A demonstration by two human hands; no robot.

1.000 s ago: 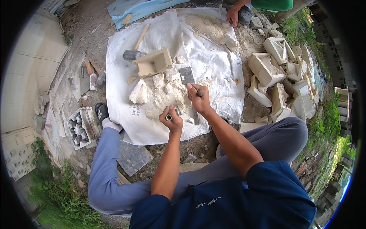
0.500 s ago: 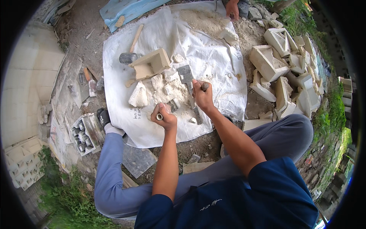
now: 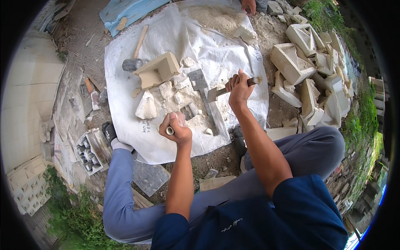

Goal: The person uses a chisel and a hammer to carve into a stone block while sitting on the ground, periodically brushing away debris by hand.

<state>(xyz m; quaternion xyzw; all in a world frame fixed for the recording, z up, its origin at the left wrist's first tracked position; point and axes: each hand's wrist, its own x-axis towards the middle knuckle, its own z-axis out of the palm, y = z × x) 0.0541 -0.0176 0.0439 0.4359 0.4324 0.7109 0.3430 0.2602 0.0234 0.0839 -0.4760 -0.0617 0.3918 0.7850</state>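
Observation:
My left hand [image 3: 179, 130] is closed round a tube-handled tool [image 3: 169, 130]; its hollow round end faces up. A blocky grey metal piece [image 3: 189, 111] shows just beyond the fist, perhaps the tool's head. My right hand [image 3: 241, 92], raised over the sheet, grips a broad chisel [image 3: 213, 95] with its flat blade pointing left and its wooden handle's worn end to the right. Between the hands, a flat steel bar with a wide plate end [image 3: 205, 98] lies on the white sheet [image 3: 125, 104]. Pale broken chunks [image 3: 146, 105] and crumbs lie left of it.
A hollow, broken pale block [image 3: 160, 71] and a mallet [image 3: 132, 64] lie farther back. Broken block pieces [image 3: 293, 64] are heaped at right. Another person's hand [image 3: 249, 6] shows at the far edge. A cast-metal grid [image 3: 93, 152] sits by my left foot.
My right hand has risen to the right, turning the chisel from upright to sideways so its blade shows. My left hand has shifted slightly left. The whole view has shifted a little.

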